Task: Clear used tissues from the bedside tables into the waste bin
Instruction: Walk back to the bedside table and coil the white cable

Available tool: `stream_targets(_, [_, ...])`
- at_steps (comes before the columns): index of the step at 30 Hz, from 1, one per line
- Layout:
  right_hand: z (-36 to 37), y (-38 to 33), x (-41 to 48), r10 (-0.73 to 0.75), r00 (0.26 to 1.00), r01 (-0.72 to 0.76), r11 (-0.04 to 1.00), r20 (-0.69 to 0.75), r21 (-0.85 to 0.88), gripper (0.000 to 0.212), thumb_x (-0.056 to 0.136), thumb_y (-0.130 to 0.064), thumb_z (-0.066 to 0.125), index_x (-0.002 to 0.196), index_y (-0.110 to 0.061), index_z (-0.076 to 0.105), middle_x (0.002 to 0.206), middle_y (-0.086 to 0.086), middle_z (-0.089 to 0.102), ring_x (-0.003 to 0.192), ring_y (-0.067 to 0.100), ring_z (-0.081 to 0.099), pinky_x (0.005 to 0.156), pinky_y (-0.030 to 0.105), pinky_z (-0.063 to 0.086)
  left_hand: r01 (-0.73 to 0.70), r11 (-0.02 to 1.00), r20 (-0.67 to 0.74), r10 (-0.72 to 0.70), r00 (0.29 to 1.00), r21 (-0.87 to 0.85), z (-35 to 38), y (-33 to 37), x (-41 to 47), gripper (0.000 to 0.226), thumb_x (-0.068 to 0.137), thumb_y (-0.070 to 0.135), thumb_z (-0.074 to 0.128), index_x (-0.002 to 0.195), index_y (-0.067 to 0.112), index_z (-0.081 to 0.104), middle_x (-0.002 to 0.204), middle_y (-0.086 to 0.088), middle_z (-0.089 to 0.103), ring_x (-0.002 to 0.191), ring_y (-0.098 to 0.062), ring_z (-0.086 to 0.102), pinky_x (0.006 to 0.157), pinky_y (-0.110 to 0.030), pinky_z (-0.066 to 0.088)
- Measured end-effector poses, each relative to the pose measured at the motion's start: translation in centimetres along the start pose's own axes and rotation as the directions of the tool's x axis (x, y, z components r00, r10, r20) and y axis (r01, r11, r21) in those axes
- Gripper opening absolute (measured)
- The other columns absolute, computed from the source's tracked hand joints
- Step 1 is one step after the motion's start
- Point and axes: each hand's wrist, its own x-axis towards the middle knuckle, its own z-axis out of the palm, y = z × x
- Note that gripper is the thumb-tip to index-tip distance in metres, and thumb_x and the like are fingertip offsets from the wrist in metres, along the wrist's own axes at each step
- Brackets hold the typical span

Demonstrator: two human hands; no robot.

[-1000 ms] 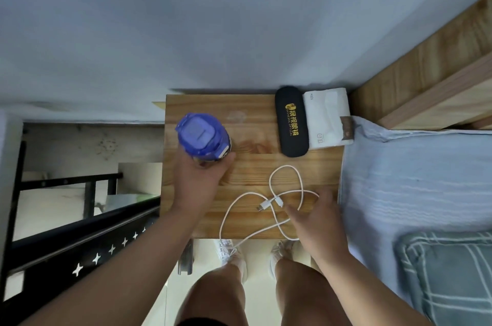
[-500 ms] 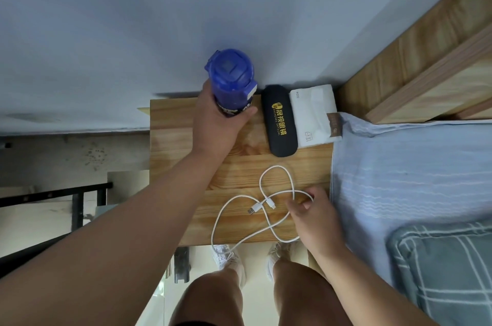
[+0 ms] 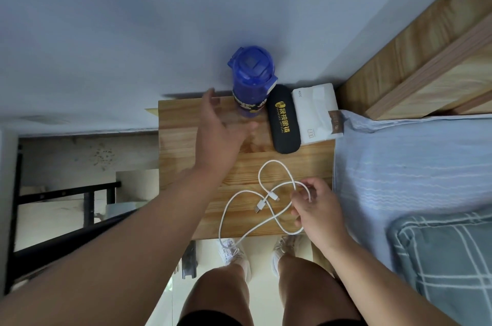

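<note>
White charging cable (image 3: 272,195), and the right hand (image 3: 318,210) had it: fingers curled, pinching a strand near the front right of the bedside table (image 3: 181,144). The rest of the cord looped loose over the wood, both plugs lying among the loops and one loop hanging off the front edge. The left hand (image 3: 222,127) was out over the back of the table, fingers spread and relaxed, gripping nothing, thumb pointing towards the blue water bottle (image 3: 251,78). It was just beside the bottle, though the blur hid whether skin met plastic. The two hands were well apart. The bottle stood upright at the back edge against the wall (image 3: 133,32). Right beside it lay a black glasses case (image 3: 283,119) with gold lettering, and touching the case, in the back right corner, a white tissue pack (image 3: 316,112). A pale blue bedsheet (image 3: 412,166) ran along the table's right side, a grey-green checked pillow (image 3: 447,259) lay nearer the person, and white trainers (image 3: 231,251) showed below the front edge.
</note>
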Motion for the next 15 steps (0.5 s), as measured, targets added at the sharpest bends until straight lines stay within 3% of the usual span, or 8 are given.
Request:
stream_targets(3, [-0.3,-3.0,-2.6,-0.011,0.995,0.007,0.999,0.097,0.039,0.021,0.093,-0.006,0.064,0.096,-0.026,0.064,0.068,-0.004,0.063,0.046,0.011,0.053,0.042,0.033,0.046,0.032,0.992,0.091,-0.042,0.995,0.118,-3.3,0.2,-4.7,0.087,0.071,0.065,0.080,0.146,0.051,0.037,0.123,0.025,0.065,0.113,0.015,0.060,0.091,-0.022,0.050])
stream_targets(5, [-0.9,-5.2,-4.8,-0.031,0.984,0.016,0.996,0.177,0.084,0.012,0.089,-0.018,0.067,0.090,-0.029,0.064,0.061,-0.009,0.061,0.046,0.013,0.048,0.040,0.031,0.041,0.108,0.986,0.291,-0.141,0.946,0.127,-5.0,1.3,-7.7,0.077,0.073,0.079,0.071,0.141,0.061,0.041,0.130,0.029,0.064,0.119,0.007,0.062,0.098,-0.029,0.051])
stream_targets(7, [-1.9,-7.7,-7.1,-0.054,0.970,0.030,0.994,0.237,0.106,0.009,0.079,-0.035,0.068,0.087,-0.032,0.065,0.061,-0.006,0.061,0.045,0.014,0.046,0.039,0.028,0.039,0.224,0.972,0.466,-0.231,0.854,0.072,-6.3,3.4,-10.7,0.073,0.071,0.089,0.065,0.136,0.062,0.050,0.137,0.029,0.061,0.131,-0.008,0.061,0.108,-0.034,0.048])
stream_targets(9, [-3.1,-10.4,-9.3,-0.072,0.959,0.044,0.993,0.273,0.106,0.016,0.075,-0.043,0.067,0.087,-0.033,0.067,0.059,0.001,0.061,0.040,0.016,0.044,0.038,0.027,0.036,0.295,0.955,0.534,-0.249,0.808,-0.002,-7.5,5.8,-12.9,0.056,0.082,0.079,0.067,0.130,0.049,0.067,0.131,0.022,0.071,0.129,-0.010,0.066,0.109,-0.033,0.049])
stream_targets(12, [-5.6,-14.4,-12.6,-0.074,0.944,0.044,0.994,0.321,0.099,0.008,0.082,-0.031,0.064,0.087,-0.033,0.069,0.055,0.009,0.056,0.039,0.016,0.040,0.040,0.026,0.032,0.334,0.941,0.520,-0.256,0.815,-0.059,-9.7,11.1,-15.9,0.012,0.100,0.039,0.071,0.104,0.034,0.081,0.108,0.004,0.082,0.107,-0.015,0.077,0.098,-0.034,0.059])
stream_targets(15, [-8.1,-18.5,-16.1,-0.082,0.934,0.058,0.995,0.348,0.078,0.018,0.088,-0.017,0.060,0.086,-0.031,0.071,0.055,0.003,0.054,0.042,0.012,0.043,0.040,0.021,0.034,0.324,0.945,0.447,-0.276,0.851,-0.033,-13.0,17.3,-19.0,0.028,0.103,0.044,0.062,0.089,0.028,0.080,0.095,0.004,0.082,0.102,-0.026,0.077,0.095,-0.037,0.060])
